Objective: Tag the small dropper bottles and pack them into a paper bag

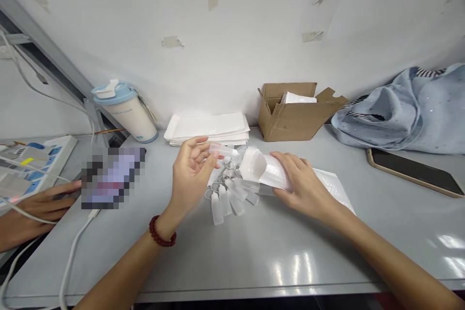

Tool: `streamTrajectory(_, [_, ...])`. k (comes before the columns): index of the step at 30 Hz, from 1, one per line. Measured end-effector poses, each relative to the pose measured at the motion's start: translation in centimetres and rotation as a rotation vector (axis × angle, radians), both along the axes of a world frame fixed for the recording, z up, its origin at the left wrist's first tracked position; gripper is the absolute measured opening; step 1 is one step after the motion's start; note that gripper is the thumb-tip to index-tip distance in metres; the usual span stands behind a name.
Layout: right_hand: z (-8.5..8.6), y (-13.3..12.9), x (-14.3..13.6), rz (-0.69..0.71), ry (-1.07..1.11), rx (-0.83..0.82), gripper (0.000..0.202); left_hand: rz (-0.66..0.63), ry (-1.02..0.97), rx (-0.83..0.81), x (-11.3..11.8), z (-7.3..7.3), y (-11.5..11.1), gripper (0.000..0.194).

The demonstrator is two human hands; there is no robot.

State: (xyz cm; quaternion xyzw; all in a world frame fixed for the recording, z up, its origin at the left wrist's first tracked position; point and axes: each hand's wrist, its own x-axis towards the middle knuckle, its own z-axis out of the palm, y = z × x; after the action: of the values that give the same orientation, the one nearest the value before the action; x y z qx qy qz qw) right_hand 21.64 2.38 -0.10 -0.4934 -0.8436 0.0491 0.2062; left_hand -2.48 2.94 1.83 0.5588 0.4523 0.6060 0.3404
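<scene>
My left hand (192, 169) pinches a small clear plastic bottle (222, 150) between thumb and fingers, above a pile of similar bottles (232, 196) with ring loops. My right hand (300, 181) is wrapped round a white padded envelope (274, 172), whose open mouth faces left toward the held bottle. The bottle and the envelope's mouth are apart. Another white padded envelope (334, 186) lies flat on the table, partly hidden under my right hand and forearm.
Behind the pile lies a stack of white envelopes (207, 128). An open cardboard box (290, 118), a tumbler (127, 111), a blue cloth bag (403, 111) and a phone (416, 172) stand or lie around. Another person's hand (47, 208) is at the left, near a cabled, pixelated device (112, 179).
</scene>
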Motion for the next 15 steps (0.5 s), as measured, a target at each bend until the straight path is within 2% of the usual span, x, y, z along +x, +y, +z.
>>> streamTrajectory(3, [-0.1,0.1,0.0,-0.001,0.01,-0.007,0.057,-0.033,-0.049,-0.039,0.5,0.3,-0.4,0.029])
streamTrajectory(7, [-0.1,0.0,0.0,-0.007,0.009,-0.019,0.056,-0.003,-0.093,-0.072,0.9,0.2,-0.7,0.028])
streamTrajectory(15, [-0.1,-0.2,-0.2,-0.016,0.005,0.007,0.056,0.1,-0.223,-0.15,1.9,-1.3,-0.7,0.029])
